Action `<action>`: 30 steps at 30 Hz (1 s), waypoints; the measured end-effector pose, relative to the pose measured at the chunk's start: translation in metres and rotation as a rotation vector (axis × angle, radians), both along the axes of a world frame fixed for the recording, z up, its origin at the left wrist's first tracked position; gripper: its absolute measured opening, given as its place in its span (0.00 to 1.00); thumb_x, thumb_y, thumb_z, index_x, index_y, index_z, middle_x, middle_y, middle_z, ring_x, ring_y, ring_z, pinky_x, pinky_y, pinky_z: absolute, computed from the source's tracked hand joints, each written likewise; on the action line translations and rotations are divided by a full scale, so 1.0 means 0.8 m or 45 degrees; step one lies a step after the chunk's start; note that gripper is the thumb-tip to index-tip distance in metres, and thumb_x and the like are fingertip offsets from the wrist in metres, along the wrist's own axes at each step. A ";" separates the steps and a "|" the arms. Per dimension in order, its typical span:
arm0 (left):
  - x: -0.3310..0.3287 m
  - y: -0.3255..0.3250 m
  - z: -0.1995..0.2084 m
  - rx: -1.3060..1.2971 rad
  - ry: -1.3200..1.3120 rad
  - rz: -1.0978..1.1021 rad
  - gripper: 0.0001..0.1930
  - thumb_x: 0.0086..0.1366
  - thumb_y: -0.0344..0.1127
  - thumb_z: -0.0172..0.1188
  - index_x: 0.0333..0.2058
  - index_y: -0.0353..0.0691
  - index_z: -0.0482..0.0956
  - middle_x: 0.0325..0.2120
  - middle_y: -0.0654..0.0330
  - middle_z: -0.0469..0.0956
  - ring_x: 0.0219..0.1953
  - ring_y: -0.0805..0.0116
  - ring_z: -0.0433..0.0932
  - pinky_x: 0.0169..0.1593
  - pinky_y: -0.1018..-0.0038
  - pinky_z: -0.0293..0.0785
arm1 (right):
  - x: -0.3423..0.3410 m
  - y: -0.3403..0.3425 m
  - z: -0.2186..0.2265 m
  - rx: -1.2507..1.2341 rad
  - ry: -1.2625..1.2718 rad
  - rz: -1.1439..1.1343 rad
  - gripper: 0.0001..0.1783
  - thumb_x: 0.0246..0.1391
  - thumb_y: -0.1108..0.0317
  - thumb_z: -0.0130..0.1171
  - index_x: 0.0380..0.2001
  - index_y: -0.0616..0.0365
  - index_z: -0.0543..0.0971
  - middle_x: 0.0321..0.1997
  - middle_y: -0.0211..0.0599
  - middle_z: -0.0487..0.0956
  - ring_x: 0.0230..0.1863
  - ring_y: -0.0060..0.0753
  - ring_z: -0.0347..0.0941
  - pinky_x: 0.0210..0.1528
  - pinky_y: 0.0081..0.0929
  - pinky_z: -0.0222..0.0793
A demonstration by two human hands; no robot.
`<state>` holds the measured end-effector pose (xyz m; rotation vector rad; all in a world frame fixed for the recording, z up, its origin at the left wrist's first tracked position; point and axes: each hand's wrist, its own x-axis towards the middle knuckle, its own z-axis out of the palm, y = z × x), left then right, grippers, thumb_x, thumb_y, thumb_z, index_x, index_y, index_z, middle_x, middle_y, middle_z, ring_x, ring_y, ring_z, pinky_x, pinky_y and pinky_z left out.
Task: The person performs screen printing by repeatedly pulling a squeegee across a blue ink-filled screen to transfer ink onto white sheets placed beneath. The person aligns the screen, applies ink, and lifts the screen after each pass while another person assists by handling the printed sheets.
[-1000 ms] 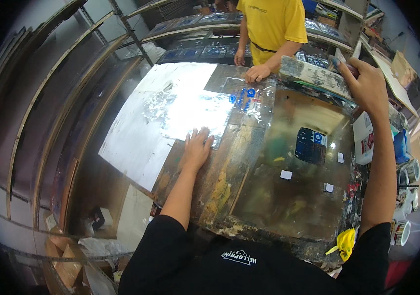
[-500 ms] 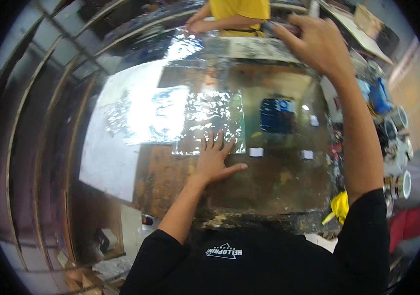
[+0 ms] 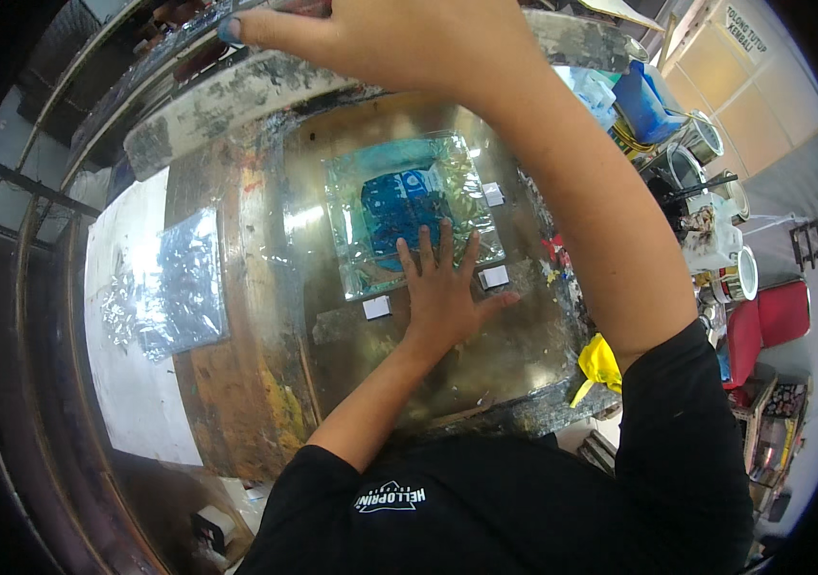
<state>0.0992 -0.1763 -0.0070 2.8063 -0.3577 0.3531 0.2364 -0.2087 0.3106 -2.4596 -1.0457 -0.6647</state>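
My left hand [image 3: 445, 292] lies with fingers spread over the lower edge of a clear, shiny plastic sheet [image 3: 346, 254]. Under that sheet shows a dark blue printed patch [image 3: 404, 206] on the brownish, glossy work table [image 3: 370, 369]. Small white tabs sit by the sheet: one [image 3: 376, 308] below its lower edge, one [image 3: 493, 277] beside my thumb, one [image 3: 494, 195] at its right side. My right hand [image 3: 418, 48] is raised at the top of the view, thumb stretched left; the other fingers are cut off, so what it may hold is hidden.
More clear plastic [image 3: 188, 287] lies on a white board [image 3: 131, 393] at the left. Cans [image 3: 739, 275] and a blue container [image 3: 646, 103] crowd the right edge of the table, with a yellow cloth-like thing [image 3: 600, 364] nearer me. Metal bars [image 3: 30, 374] run along the far left.
My left hand and a clear sheet have moved right, and the sheet now covers the blue patch. My raised right hand has shifted left in view. The person in yellow has left the view.
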 end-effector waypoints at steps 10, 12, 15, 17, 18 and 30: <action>-0.023 0.027 0.040 -0.122 0.097 0.051 0.48 0.59 0.81 0.61 0.62 0.44 0.81 0.64 0.41 0.75 0.68 0.40 0.71 0.73 0.43 0.59 | 0.006 0.007 -0.003 0.142 -0.164 0.052 0.41 0.65 0.34 0.53 0.21 0.66 0.85 0.23 0.53 0.84 0.32 0.54 0.84 0.47 0.46 0.79; -0.027 0.067 0.075 -0.286 0.193 0.282 0.45 0.60 0.75 0.66 0.61 0.41 0.81 0.56 0.44 0.82 0.62 0.44 0.77 0.68 0.48 0.69 | 0.008 0.005 -0.004 0.099 -0.212 0.032 0.40 0.64 0.35 0.53 0.22 0.66 0.85 0.22 0.53 0.83 0.32 0.54 0.84 0.47 0.46 0.79; -0.008 0.160 0.151 -1.423 -0.013 0.626 0.39 0.56 0.35 0.84 0.63 0.28 0.76 0.41 0.54 0.84 0.46 0.67 0.82 0.52 0.73 0.79 | -0.002 -0.008 -0.018 0.061 -0.089 0.043 0.39 0.64 0.35 0.53 0.22 0.65 0.85 0.21 0.54 0.83 0.30 0.54 0.84 0.47 0.48 0.78; -0.024 0.196 0.187 -1.791 -0.324 0.334 0.34 0.59 0.35 0.82 0.60 0.29 0.77 0.41 0.55 0.84 0.44 0.67 0.82 0.53 0.71 0.80 | -0.021 -0.007 -0.050 0.008 -0.164 -0.026 0.37 0.63 0.32 0.55 0.29 0.61 0.84 0.25 0.52 0.83 0.31 0.56 0.83 0.42 0.50 0.76; -0.034 0.212 0.198 -1.817 -0.288 0.262 0.32 0.59 0.35 0.81 0.59 0.30 0.77 0.43 0.54 0.85 0.44 0.68 0.83 0.54 0.71 0.80 | -0.030 -0.005 -0.068 -0.039 -0.184 -0.072 0.37 0.63 0.30 0.56 0.33 0.59 0.84 0.28 0.52 0.84 0.31 0.56 0.82 0.39 0.51 0.75; -0.127 0.207 0.010 -0.449 0.015 0.705 0.54 0.34 0.64 0.87 0.60 0.40 0.81 0.42 0.55 0.73 0.49 0.51 0.73 0.55 0.54 0.70 | -0.159 -0.065 -0.288 -0.514 0.506 -0.028 0.17 0.53 0.61 0.69 0.46 0.48 0.81 0.40 0.34 0.83 0.48 0.46 0.80 0.49 0.52 0.67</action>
